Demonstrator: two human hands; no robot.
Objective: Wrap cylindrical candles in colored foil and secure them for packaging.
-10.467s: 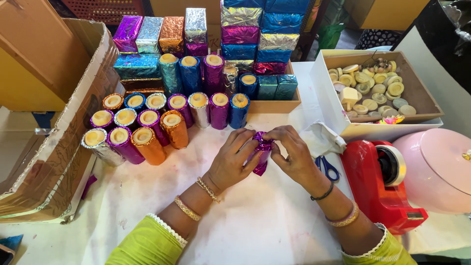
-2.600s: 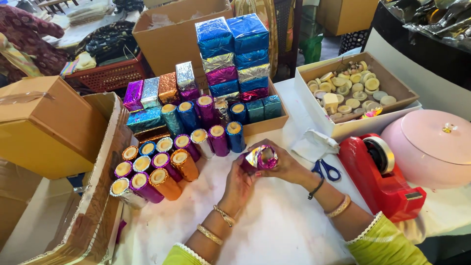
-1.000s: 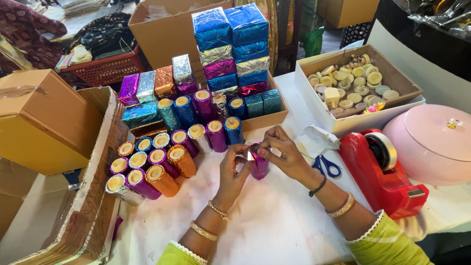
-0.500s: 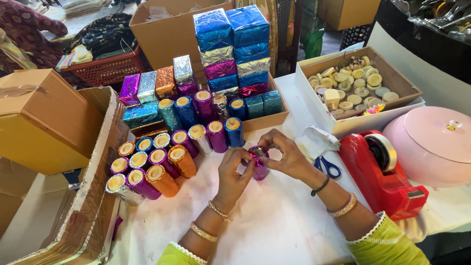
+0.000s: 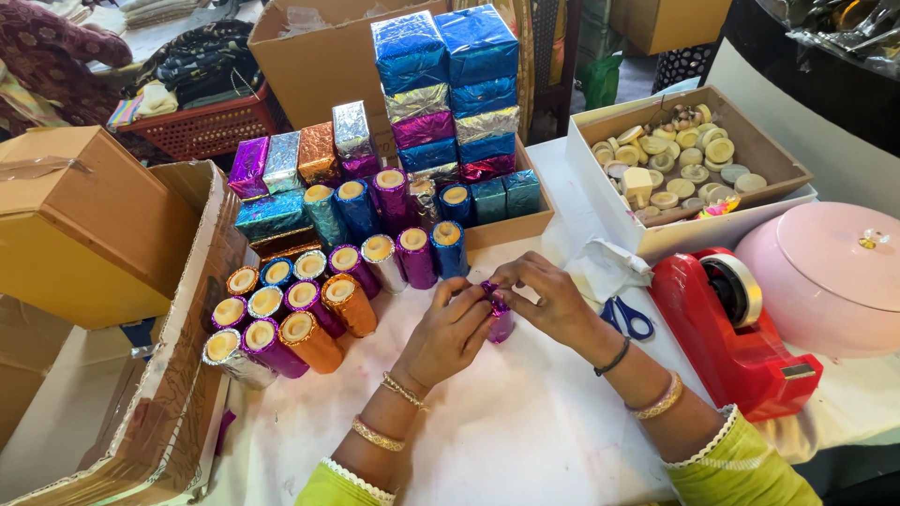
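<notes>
Both my hands meet at the table's middle on a small purple foil-wrapped cylinder (image 5: pixel 500 321) that stands on the white table cover (image 5: pixel 525 422). My left hand (image 5: pixel 448 330) pinches its top from the left. My right hand (image 5: pixel 544 298) holds and folds the foil at the top from the right. Only the cylinder's lower part shows below my fingers. To the left lie several finished foil-wrapped cylinders (image 5: pixel 295 323) in purple, blue, orange and silver, stacked on their sides with pale ends showing.
Shiny foil-wrapped boxes (image 5: pixel 450 84) are stacked behind. A cardboard tray of pale round discs (image 5: pixel 694 164) sits at right, with a red tape dispenser (image 5: pixel 741 328), blue-handled scissors (image 5: pixel 626 317) and a pink lidded pot (image 5: pixel 834 272). Open cardboard boxes (image 5: pixel 122 309) stand at left.
Over the earlier frames my hands lifted and turned the purple cylinder, then lowered it to the table. My fingers now work at its top end.
</notes>
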